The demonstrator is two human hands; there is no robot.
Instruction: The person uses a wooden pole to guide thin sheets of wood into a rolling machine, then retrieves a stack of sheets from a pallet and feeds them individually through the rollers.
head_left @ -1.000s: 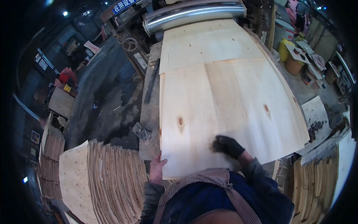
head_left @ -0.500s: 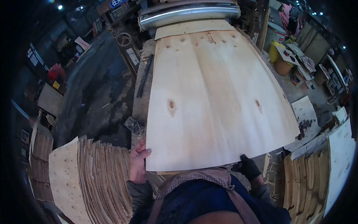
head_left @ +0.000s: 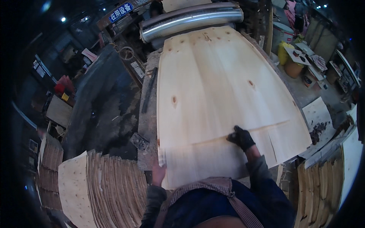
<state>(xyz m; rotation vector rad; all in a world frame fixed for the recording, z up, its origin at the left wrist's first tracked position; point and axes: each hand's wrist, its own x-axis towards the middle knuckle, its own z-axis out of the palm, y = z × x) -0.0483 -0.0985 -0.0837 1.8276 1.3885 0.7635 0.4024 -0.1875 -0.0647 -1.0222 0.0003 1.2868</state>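
A large pale wood veneer sheet (head_left: 213, 87) with brown knots lies lengthwise in front of me, its far end up by a shiny metal roller (head_left: 194, 19). Past its near edge shows the bare end of another veneer sheet (head_left: 209, 161) underneath. My right hand (head_left: 242, 139), in a black glove, rests on top at the upper sheet's near edge, fingers bent but apart. My bare left hand (head_left: 158, 174) is closed at the lower sheet's left edge by the near corner; it is slightly blurred and some fingers are hidden.
Veneer stacks stand at my left (head_left: 114, 182) and right (head_left: 317, 186). A dark bar (head_left: 149, 91) lies on the ledge left of the sheets, near a handwheel (head_left: 126, 53). To the right are a brown bucket (head_left: 293, 69) and a yellow bag (head_left: 283, 53).
The upper sheet has slid away from me toward the roller, baring the sheet below. My right hand has moved forward onto its near edge; my left hand has shifted slightly right and nearer me.
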